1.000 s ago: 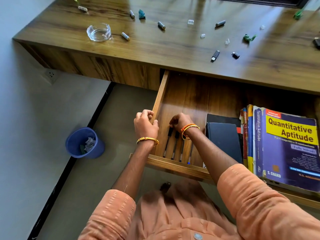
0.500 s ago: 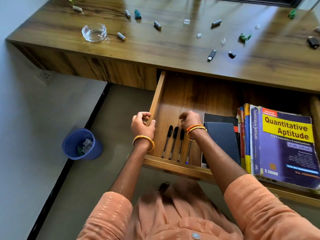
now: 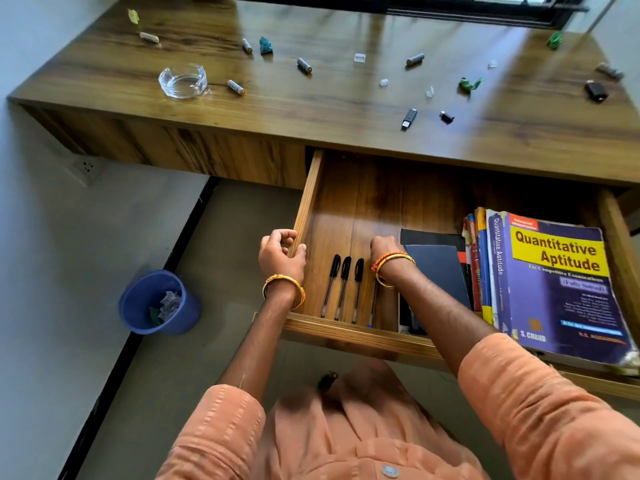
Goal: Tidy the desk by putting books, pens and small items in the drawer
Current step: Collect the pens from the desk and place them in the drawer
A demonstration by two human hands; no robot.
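Pens: four slim black-capped plastic pens point(image 3: 343, 289) lie side by side in my open wooden drawer point(image 3: 349, 336), left of the dark notebooks
Left hand point(image 3: 280, 256): fingers curled round the drawer's side wall
Right hand point(image 3: 384, 249): knuckles up above the fourth pen; whether my fingers pinch it I cannot tell
Handling: light, stiff, likely to roll; pinch at mid-barrel
Surface point(image 3: 311, 109): batteries and a glass ashtray point(image 3: 183, 81) not yet put away

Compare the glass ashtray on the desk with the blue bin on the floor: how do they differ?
The glass ashtray is clear and shallow; the blue bin is opaque and deep. The ashtray looks empty, while the bin holds crumpled scraps. The ashtray sits on the desk, the bin on the floor beside the wall. Both are open-topped containers standing upright.
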